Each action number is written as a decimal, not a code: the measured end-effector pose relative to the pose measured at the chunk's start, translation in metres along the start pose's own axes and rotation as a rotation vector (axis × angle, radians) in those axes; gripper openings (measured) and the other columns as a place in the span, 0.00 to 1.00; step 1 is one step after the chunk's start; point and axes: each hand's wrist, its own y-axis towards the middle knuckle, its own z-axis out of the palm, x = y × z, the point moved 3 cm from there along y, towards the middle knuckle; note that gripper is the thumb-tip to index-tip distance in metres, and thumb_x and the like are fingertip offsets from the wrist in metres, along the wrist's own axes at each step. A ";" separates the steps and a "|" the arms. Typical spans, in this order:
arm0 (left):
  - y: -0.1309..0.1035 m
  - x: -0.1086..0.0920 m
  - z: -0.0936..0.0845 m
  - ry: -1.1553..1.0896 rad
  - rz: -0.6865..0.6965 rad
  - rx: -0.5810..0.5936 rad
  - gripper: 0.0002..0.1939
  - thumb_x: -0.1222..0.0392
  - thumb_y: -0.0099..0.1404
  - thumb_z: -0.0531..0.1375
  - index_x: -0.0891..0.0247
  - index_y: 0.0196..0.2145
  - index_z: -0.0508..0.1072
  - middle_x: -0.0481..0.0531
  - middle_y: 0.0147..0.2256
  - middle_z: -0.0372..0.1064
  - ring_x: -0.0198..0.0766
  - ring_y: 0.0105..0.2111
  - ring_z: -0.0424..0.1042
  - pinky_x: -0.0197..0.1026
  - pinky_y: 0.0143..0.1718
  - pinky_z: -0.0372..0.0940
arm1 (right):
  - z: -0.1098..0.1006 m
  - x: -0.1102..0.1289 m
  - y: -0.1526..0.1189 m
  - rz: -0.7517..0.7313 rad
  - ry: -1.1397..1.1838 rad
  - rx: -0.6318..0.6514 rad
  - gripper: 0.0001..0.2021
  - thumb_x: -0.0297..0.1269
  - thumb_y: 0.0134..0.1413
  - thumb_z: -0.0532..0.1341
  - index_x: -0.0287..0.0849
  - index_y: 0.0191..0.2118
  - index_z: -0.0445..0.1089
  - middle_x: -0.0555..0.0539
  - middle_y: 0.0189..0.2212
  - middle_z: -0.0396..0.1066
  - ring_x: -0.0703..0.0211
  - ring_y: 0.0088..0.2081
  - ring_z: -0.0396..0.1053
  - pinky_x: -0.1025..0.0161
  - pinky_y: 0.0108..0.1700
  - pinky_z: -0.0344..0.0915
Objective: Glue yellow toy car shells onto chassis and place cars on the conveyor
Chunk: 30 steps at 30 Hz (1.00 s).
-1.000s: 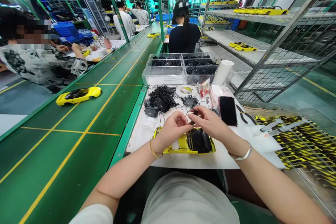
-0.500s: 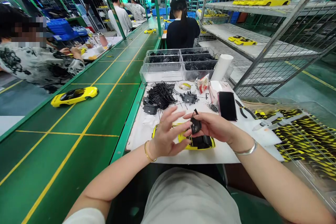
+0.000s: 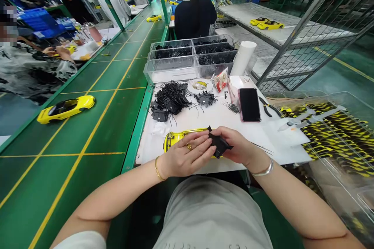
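A small black plastic part (image 3: 219, 146) is held above the table between my two hands. My right hand (image 3: 237, 144) grips it from the right, its fingers curled around the edge. From the left, my left hand (image 3: 187, 151) has its fingers long and close together, with the tips on the part; its thumb is hidden. Under the hands lies a yellow toy car body (image 3: 173, 138), mostly covered by them. Beyond sits a pile of black parts with thin wires (image 3: 172, 97), and a smaller cluster of black parts (image 3: 205, 98) lies beside it.
A clear divided bin (image 3: 171, 71), tape roll (image 3: 191, 86), paper roll (image 3: 243, 58), phone (image 3: 249, 105) and pliers (image 3: 269, 108) surround the work spot. A conveyor belt (image 3: 108, 124) carrying a yellow car (image 3: 67, 109) runs left; a clear tray (image 3: 358, 103) of yellow-black pieces stands right. Co-workers sit nearby.
My left hand has gone from spread fingers to fingers together against the black part. The part has turned in my right hand. The camera view has shifted, and the conveyor car appears further left.
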 end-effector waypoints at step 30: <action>-0.016 0.044 0.051 -0.499 0.183 0.550 0.12 0.72 0.68 0.54 0.60 0.37 0.75 0.54 0.39 0.77 0.37 0.39 0.76 0.44 0.58 0.63 | -0.069 -0.088 -0.027 -0.539 -0.737 -0.546 0.15 0.42 0.67 0.52 0.46 0.54 0.66 0.40 0.59 0.65 0.48 0.60 0.62 0.44 0.62 0.57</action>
